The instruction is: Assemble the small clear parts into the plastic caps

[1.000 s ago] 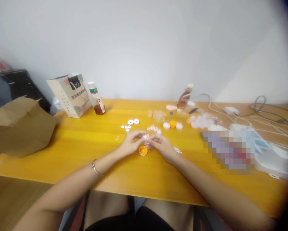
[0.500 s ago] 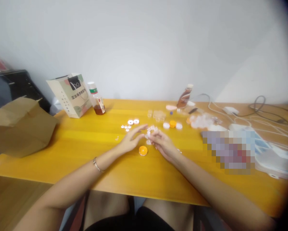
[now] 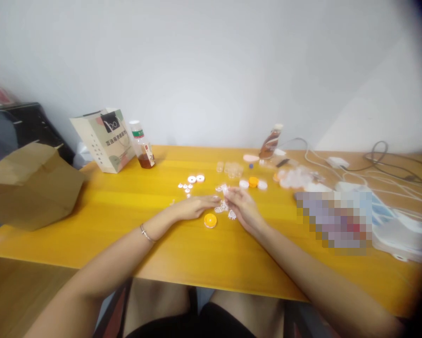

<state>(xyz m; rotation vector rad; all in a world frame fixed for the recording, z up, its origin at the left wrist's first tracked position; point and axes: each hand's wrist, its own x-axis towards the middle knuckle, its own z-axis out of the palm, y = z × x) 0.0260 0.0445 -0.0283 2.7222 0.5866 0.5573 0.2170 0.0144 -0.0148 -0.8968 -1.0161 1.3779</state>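
Observation:
My left hand [image 3: 193, 206] lies low on the yellow table [image 3: 126, 220], fingers stretched toward a cluster of small white pieces [image 3: 224, 206]. My right hand [image 3: 242, 206] is raised a little beside it, fingertips pinched on one small white piece [image 3: 225, 189]. An orange cap [image 3: 210, 220] lies on the table just in front of both hands. More small white pieces and two white rings [image 3: 195, 179] lie a short way beyond the left hand.
A printed paper bag [image 3: 107, 139] and a bottle of brown liquid [image 3: 142, 144] stand at the back left. A brown paper bag [image 3: 27, 183] lies off the left edge. Caps [image 3: 253, 182], a brown bottle [image 3: 270, 141], cables [image 3: 372, 173] and plastic bags [image 3: 401, 225] crowd the right.
My left hand dropped from a raised pinch to lying flat on the table. My right hand lifted slightly with a white piece, and more white pieces now show beside the orange cap.

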